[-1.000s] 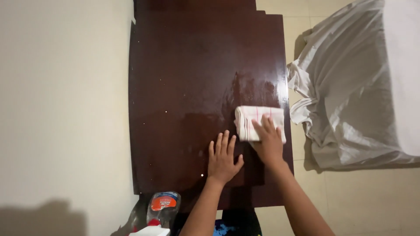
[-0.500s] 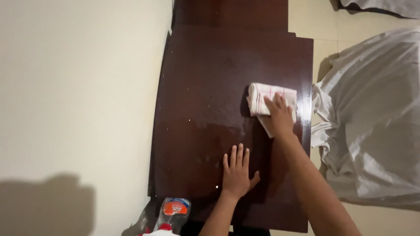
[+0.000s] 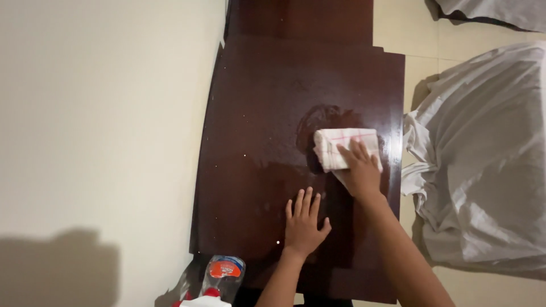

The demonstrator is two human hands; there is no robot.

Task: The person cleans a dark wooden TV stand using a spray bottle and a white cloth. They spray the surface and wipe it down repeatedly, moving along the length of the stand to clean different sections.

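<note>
Looking down on a dark brown wooden surface (image 3: 261, 113) that stands against a pale wall (image 3: 102, 113), and the work in hand is clearly wiping it down. The right hand (image 3: 359, 170) is pressed flat on a folded white cloth with thin red stripes (image 3: 344, 146); the fingers lie spread over the cloth's near edge, so it's more of a palm-down press than a clenched grip, with the cloth pinned between hand and wood. The cloth sits toward the right edge of the surface, roughly mid-depth, right on a wet glossy patch (image 3: 321, 119) that spreads up and to the left of it. The left hand (image 3: 304, 219) holds nothing, lying open and flat on the wood just below and left of the cloth, fingers spread, looking like it's bracing. My read is we're mid-wipe: the smeared sheen around the cloth says that part is damp, while the far and left parts of the surface look duller with little specks dotted about. Next stroke would want steady downward pressure and care near the right edge so the cloth doesn't slide off. A spray bottle with an orange label (image 3: 219, 276) sits at the bottom left corner of the surface, and a crumpled white sheet (image 3: 483, 159) lies on the floor off its right side.
</note>
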